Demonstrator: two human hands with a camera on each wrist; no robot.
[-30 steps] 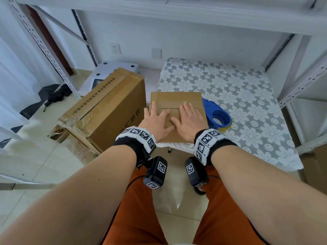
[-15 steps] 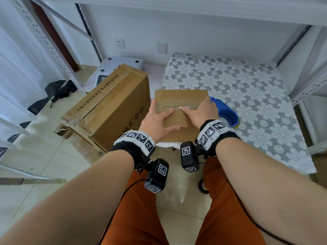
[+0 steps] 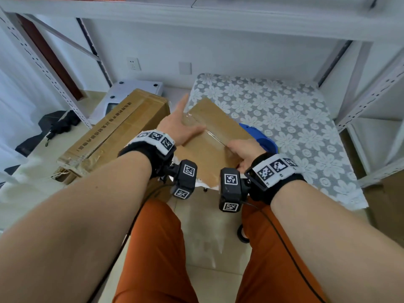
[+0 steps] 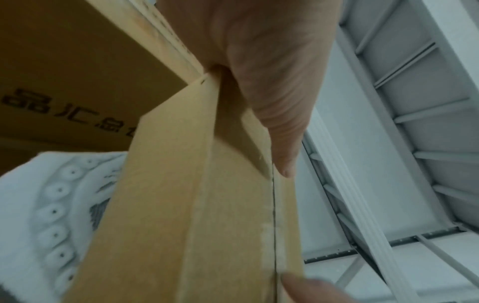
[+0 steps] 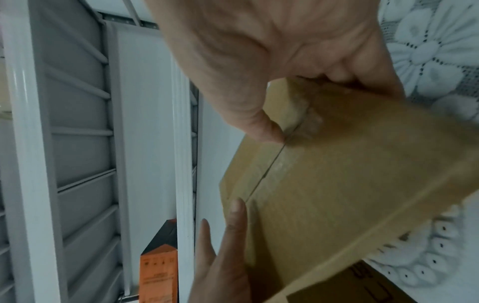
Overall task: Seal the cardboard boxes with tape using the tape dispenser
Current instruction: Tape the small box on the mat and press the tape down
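Head view: small cardboard box point(image 3: 215, 136) at frame centre, tilted over near edge of lace-covered tabletop point(image 3: 290, 119). Left hand point(image 3: 180, 125) flat on top, fingers straight. Right hand point(image 3: 244, 153) fingers curled round near corner. Blue tape dispenser point(image 3: 261, 138) just behind box.

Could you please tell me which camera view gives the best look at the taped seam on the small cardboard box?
The right wrist view: the taped seam runs sharp and unobstructed between both hands. The head view shows its glossy tape small. The left wrist view sees it edge-on along the small cardboard box.
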